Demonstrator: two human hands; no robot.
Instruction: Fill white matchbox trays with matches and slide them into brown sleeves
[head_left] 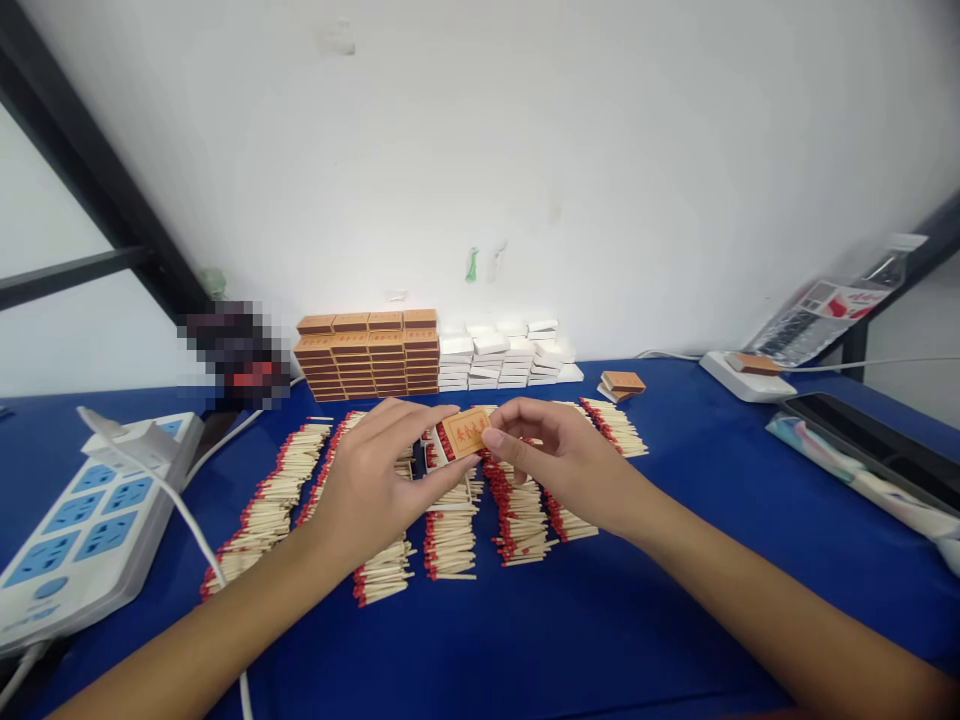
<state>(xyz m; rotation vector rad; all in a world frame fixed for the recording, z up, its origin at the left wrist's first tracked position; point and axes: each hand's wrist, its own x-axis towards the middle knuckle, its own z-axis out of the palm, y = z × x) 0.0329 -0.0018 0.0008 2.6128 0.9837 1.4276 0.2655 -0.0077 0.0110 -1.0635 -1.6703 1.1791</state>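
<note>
Between my two hands, above the table, is a matchbox [466, 434] with an orange printed cover. Its white tray sticks out at the left end, and red match heads show inside. My left hand [382, 465] grips the box between thumb and fingers from the left. The thumb and curled fingers of my right hand [544, 445] pinch its right end. Below and around my hands, loose matches [450, 545] lie in several rows, their red heads mostly to the left. Parts of the middle rows are hidden behind my hands.
Stacked closed matchboxes [366, 355] stand against the wall, beside piled white trays [502, 358]. Farther right lie a loose matchbox cover [622, 383] and a white adapter [742, 378]. A power strip [105, 520] with a cable is at left; a phone-like black object [877, 440] lies at right.
</note>
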